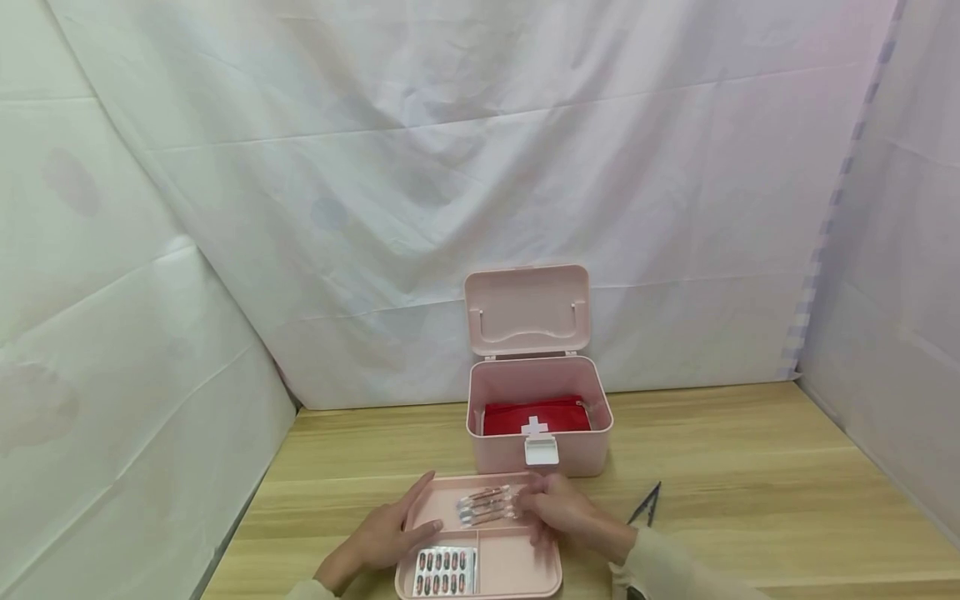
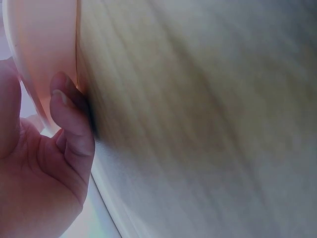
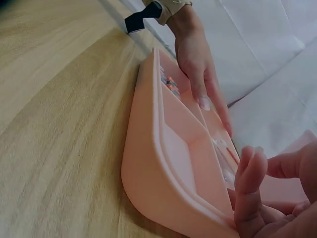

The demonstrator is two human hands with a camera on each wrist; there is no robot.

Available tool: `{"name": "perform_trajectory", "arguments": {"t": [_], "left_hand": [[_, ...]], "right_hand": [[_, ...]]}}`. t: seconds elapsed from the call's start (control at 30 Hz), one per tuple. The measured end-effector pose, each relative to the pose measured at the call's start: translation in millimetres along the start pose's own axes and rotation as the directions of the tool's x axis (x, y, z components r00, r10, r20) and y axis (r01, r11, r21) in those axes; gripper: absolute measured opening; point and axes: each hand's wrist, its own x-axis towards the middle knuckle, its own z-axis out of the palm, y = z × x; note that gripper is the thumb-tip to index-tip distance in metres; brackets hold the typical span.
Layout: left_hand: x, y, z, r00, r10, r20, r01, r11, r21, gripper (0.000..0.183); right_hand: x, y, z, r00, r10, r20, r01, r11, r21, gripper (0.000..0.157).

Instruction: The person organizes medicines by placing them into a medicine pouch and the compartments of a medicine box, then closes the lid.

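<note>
A pink divided tray (image 1: 517,562) lies on the table. My left hand (image 1: 386,533) holds its left edge, thumb over the rim; in the left wrist view, curled fingers (image 2: 72,111) lie against the outer wall. In the tray's far compartment are cotton swabs (image 1: 486,506) with reddish sticks in a clear wrapper. My right hand (image 1: 558,508) reaches over the tray's right side, and its curled fingers grip the wrapper's right end, partly hidden by the hand. A blister pack of capsules (image 1: 444,572) sits in the near left compartment. The near right compartment shows its bare floor.
Behind the tray stands a pink first-aid box (image 1: 495,454), its lid (image 1: 528,308) raised, with a red pouch (image 1: 502,419) inside. Dark tweezers (image 1: 648,504) lie to the right, beside my right forearm. White cloth (image 1: 375,208) hangs around the wooden table (image 1: 750,475).
</note>
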Motion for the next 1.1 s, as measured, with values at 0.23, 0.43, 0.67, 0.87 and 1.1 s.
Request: {"name": "perform_trajectory", "arguments": {"t": [0.23,0.43,0.67,0.87,1.1], "left_hand": [[0.1,-0.6,0.2,1.000,-0.003,0.003,0.003,1.000,-0.004,0.080],[0.3,-1.4,0.6,1.000,-0.013,0.006,0.013,1.000,-0.009,0.080],[0.2,-3.0,1.3,1.000,-0.002,-0.001,0.002,1.000,-0.002,0.080],[0.1,-2.3,1.2,1.000,-0.002,0.002,0.002,1.000,-0.005,0.080],[0.5,-0.9,0.2,1.000,-0.004,0.003,0.004,1.000,-0.010,0.080]], "right_hand": [[-4,-1,-8.7,0.998,-0.003,0.065,0.003,1.000,-0.003,0.032],[-8,-2,-17.6,0.996,0.000,0.084,0.000,1.000,0.002,0.047],[-10,-1,-29.5,0.996,-0.024,0.089,0.022,1.000,0.018,0.046],[-15,0,-45.6,0.991,-0.056,0.123,0.055,0.998,0.013,0.041],[-23,-5,-69.5,0.985,-0.100,0.138,0.118,0.985,-0.129,0.033]]}}
